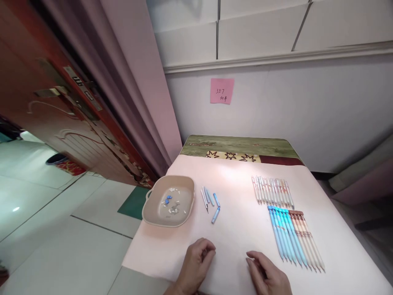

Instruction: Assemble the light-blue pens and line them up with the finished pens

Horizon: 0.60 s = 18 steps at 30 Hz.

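Observation:
My left hand (196, 262) rests on the pale pink sheet (239, 229) near the table's front edge, fingers curled loosely with nothing in them. My right hand (267, 274) lies beside it, fingers bent and together, also empty. A few loose blue and white pen parts (211, 203) lie just beyond my left hand. To the right lie a row of blue pens (284, 235), brown-and-white pens (307, 239) beside them, and a farther row of white pens (272, 190).
A beige dish (184, 213) holding several small blue and white bits stands at the left of the sheet. The table abuts a white wall with a pink note (221, 90). A red door (46, 110) and tiled floor are to the left.

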### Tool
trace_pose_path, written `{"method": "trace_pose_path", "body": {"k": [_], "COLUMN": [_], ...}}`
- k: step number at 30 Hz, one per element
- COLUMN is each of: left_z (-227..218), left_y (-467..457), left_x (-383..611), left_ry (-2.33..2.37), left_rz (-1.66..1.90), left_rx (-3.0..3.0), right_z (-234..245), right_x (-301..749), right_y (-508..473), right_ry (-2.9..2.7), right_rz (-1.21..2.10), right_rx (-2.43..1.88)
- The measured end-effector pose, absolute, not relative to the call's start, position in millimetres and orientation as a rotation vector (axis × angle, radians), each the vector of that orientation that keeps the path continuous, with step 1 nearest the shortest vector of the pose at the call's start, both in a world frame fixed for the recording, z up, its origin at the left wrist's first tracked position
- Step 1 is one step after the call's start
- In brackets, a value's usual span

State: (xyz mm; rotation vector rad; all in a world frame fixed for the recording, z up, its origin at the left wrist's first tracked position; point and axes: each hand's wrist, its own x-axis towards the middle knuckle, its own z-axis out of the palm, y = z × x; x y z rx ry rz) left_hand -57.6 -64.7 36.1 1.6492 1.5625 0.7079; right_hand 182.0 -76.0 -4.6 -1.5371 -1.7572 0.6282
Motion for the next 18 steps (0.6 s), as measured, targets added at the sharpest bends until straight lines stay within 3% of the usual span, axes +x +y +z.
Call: {"method": "trace_pose_path", "body": {"k": [7,18], "left_z": [44,50], "left_y": [-18,-59], "left_x": [-62,-76], "left_ry": [1.733,1.625], "left_rz": [0.652,0.547], "left_rx": [1.886,1.983], "right_z": [22,39], "right_x": [137,33], "right_y": [-8,69], "right_ry": [-2.029,-2.382], "right_rz": [0.65,0.575], "right_rx": [-1.324,-1.772]}}
